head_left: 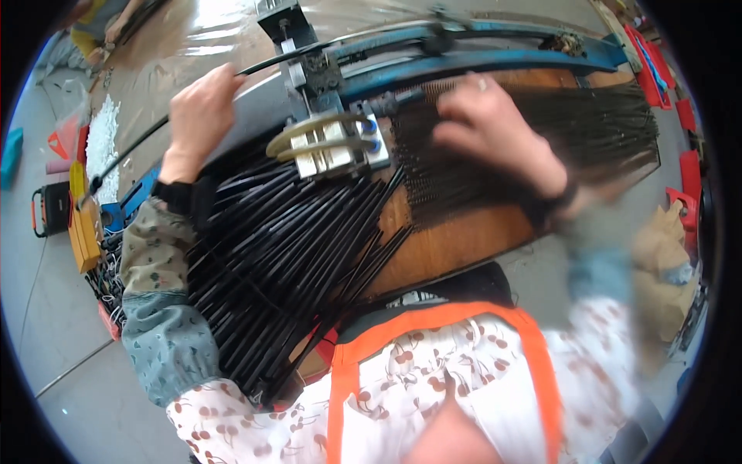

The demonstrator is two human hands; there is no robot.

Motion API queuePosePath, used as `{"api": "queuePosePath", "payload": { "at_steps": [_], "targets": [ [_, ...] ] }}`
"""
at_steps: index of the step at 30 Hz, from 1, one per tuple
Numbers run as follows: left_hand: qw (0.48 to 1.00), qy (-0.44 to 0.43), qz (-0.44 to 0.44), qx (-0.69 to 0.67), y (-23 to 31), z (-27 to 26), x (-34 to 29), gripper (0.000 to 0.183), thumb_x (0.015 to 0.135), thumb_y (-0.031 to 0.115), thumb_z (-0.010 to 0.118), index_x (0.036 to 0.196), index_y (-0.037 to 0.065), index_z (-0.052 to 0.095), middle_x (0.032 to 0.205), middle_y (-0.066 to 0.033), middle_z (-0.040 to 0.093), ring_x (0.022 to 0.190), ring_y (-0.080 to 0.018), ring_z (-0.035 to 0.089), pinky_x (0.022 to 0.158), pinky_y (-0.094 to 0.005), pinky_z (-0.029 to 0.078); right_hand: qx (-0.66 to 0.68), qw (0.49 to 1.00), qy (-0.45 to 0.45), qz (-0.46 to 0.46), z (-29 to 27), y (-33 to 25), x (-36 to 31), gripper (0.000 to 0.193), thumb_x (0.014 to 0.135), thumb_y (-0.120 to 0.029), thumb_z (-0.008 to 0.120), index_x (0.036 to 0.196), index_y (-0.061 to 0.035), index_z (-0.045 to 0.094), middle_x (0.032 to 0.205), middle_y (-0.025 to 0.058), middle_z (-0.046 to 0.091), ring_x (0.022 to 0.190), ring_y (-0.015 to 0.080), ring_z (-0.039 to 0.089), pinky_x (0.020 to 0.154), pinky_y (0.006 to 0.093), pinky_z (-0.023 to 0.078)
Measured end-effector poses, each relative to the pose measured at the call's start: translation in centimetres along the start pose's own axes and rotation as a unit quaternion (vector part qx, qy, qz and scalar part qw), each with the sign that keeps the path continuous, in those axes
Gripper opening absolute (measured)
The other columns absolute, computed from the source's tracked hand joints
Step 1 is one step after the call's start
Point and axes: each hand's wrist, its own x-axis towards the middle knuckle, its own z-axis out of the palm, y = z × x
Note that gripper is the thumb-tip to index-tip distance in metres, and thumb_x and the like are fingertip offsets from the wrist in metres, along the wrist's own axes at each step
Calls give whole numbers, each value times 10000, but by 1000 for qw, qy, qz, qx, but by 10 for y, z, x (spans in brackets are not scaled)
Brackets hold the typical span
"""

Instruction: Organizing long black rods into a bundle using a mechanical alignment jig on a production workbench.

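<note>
My left hand (202,108) is closed round a long thin black rod (139,145), which slants from the lower left up toward the clamping device. That device has a pale metal block (328,151) with tan hoses curving over it and blue fittings at its side. My right hand (485,116) is blurred by motion, its fingers bent, above a bundle of thin dark ridged rods (610,127). Whether it holds anything cannot be made out. Below the device, many glossy black tubes (286,240) lie fanned out toward my lap.
A blue rail (510,66) runs from the device to the far right. Beneath the rods is a brown wooden board (440,247). A yellow box (83,224) and a black case (52,209) stand at the left; red trays (688,174) line the right. Another person's hand (114,31) shows at the far left.
</note>
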Motion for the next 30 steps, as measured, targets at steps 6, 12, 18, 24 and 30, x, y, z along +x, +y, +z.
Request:
{"api": "queuePosePath", "payload": {
  "at_steps": [6, 12, 18, 24, 30],
  "targets": [
    [982, -18, -27, 184, -93, -9, -56, 278, 949, 233, 642, 1196, 107, 617, 957, -109, 676, 819, -300, 670, 721, -403, 519, -58, 993, -93, -51, 25, -34, -15, 212, 704, -44, 714, 904, -69, 651, 837, 77, 622, 836, 272, 604, 718, 381, 488],
    [883, -52, -167, -436, 75, -151, 23, 699, 878, 57, 719, 1512, 140, 437, 1000, -96, 696, 778, -122, 651, 708, -248, 545, -37, 995, -47, -76, 27, -22, -9, 179, 700, -13, 674, 871, -36, 628, 832, 126, 629, 815, 314, 610, 724, 408, 512],
    [920, 73, -141, -358, 92, -201, -13, 601, 862, 31, 723, 1413, 111, 497, 982, -101, 699, 761, -133, 657, 688, -252, 543, 13, 998, -39, -53, 32, -37, -31, 120, 817, -148, 580, 872, -51, 623, 827, 164, 583, 782, 369, 569, 655, 456, 488],
    [928, 210, -99, -291, 106, -214, -27, 484, 842, -1, 728, 1293, 77, 569, 960, -107, 704, 740, -146, 665, 665, -257, 541, 11, 993, -11, -119, 27, -75, -45, 112, 864, -111, 596, 928, -32, 644, 878, 166, 630, 816, 340, 621, 688, 414, 510],
    [893, 116, -145, -410, 176, -203, -62, 370, 823, -32, 732, 1173, 43, 640, 938, -113, 708, 719, -160, 672, 642, -262, 538, 189, 971, -135, 53, -6, -71, 17, 107, 920, -66, 616, 995, -10, 668, 938, 167, 687, 857, 306, 682, 728, 364, 536]
  ]
}}
